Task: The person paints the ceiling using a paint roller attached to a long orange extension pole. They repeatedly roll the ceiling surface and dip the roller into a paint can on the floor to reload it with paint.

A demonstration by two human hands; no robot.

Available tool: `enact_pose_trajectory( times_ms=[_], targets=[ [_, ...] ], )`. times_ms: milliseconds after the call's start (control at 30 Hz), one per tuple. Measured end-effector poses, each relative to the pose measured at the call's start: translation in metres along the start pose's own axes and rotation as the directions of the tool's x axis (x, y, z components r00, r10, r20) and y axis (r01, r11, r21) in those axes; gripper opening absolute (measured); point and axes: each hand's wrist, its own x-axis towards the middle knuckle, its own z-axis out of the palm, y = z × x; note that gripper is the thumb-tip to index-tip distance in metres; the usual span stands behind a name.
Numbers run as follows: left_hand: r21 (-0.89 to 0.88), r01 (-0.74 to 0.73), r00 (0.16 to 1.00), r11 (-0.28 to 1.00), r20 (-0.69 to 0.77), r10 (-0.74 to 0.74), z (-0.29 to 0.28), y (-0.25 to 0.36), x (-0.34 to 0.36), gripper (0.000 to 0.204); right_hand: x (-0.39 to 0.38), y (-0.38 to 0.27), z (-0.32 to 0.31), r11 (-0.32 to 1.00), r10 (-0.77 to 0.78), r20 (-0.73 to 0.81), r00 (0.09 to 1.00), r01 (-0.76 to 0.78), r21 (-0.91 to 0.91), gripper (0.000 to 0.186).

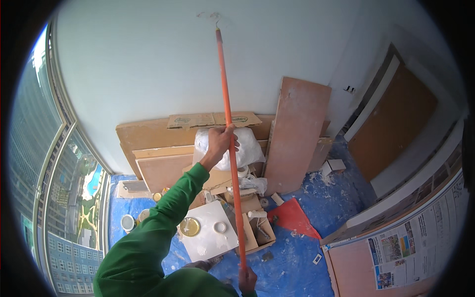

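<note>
An orange pole (223,84) runs from the bottom of the head view up to a patchy, marked spot (208,15) high on the pale wall (133,59). A thin fitting at its top sits by that spot; I cannot tell whether it touches. My left hand (221,143), in a green sleeve, is closed around the middle of the pole. My right hand (247,277) grips it low, at the bottom edge. Behind the pole are a white bundle (250,151), cardboard (180,121) and leaning boards (299,114).
Blue sheeting (294,255) covers the floor, holding tins (127,222), a white board (200,242), a box of rollers (262,230) and a red sheet (302,222). A tall window (69,198) is left; a wooden door (393,119) and newspaper-covered surface (405,247) are right.
</note>
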Motion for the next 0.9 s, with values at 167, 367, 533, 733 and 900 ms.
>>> enact_pose_trajectory(
  times_ms=[167,367,533,733,900],
  targets=[
    [-0.179,0.078,0.997,0.981,0.001,-0.079,0.016,0.056,0.037,0.037,0.035,-0.053,0.010,0.998,0.019,-0.074,0.997,-0.015,0.057,0.026],
    [-0.370,0.204,0.977,0.906,0.023,-0.211,0.010,0.008,0.024,0.038,0.008,-0.050,-0.009,0.993,0.107,-0.108,0.988,-0.111,-0.031,0.027],
    [-0.438,0.394,0.907,0.808,0.042,-0.419,0.004,-0.071,-0.022,0.042,-0.041,-0.007,-0.029,0.967,0.140,-0.156,0.978,-0.169,-0.193,0.025],
    [-0.492,0.450,0.857,0.745,0.005,-0.515,-0.019,-0.129,-0.061,0.041,-0.077,0.035,-0.051,0.944,0.069,-0.129,0.989,-0.106,-0.312,0.025],
    [-0.499,0.506,0.807,0.704,-0.015,-0.591,-0.027,-0.158,-0.085,0.040,-0.098,0.043,-0.068,0.870,0.237,-0.091,0.967,-0.253,-0.423,0.025]
  ],
)
